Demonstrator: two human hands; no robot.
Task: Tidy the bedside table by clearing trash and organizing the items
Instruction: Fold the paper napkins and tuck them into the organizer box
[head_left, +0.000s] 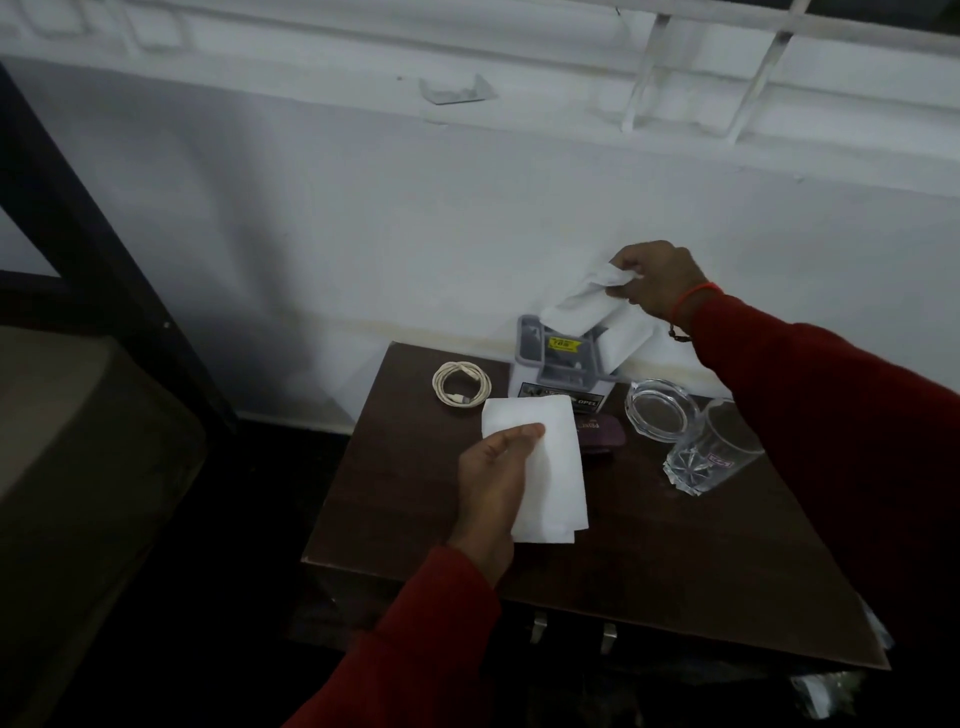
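Two hands (493, 478) (657, 275) hold soft white tissues (540, 467).

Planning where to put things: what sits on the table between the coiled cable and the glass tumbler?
In the head view, a small box and a purple case, partly hidden by the folded tissue.

Your left hand (493, 488) hides the near-left part of the folded tissue (540, 467), and that tissue covers much of the purple case (602, 431) — you can't read its lettering. The tissue box (561, 364) print is mostly too small to make out. Your right sleeve (831, 441) cuts across the table (675, 571) edge.
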